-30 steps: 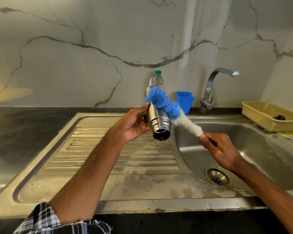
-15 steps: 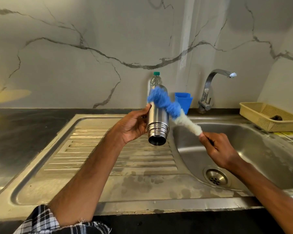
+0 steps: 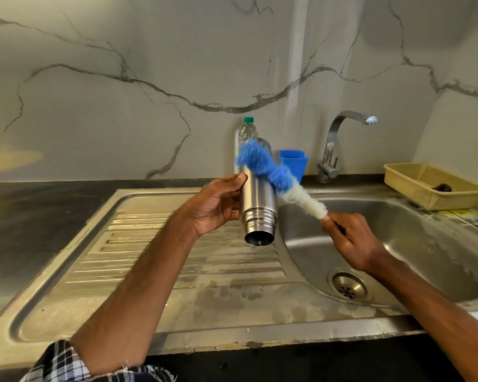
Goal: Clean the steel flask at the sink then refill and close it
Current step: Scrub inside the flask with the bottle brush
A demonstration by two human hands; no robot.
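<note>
Flask point(image 3: 258, 205) more upright now, tight in left hand point(image 3: 215, 208); brush point(image 3: 270, 172) tight in right hand point(image 3: 353, 241).

Dark countertop point(image 3: 39, 216) carrying an inset steel sink point(image 3: 232, 333), with ribbed drainboard point(image 3: 138, 260) left and basin point(image 3: 438, 252) right; at the back stand a green-capped clear bottle point(image 3: 246, 130), blue container point(image 3: 294, 161) and tap point(image 3: 331, 150), and at far right a yellow basket point(image 3: 414, 188).

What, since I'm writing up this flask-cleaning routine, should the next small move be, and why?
Probably draw the brush down the outer wall of the flask toward its threaded mouth: the blue bristles lie against the upper body only, the left hand grips the flask, and the right hand holds the brush handle.
</note>
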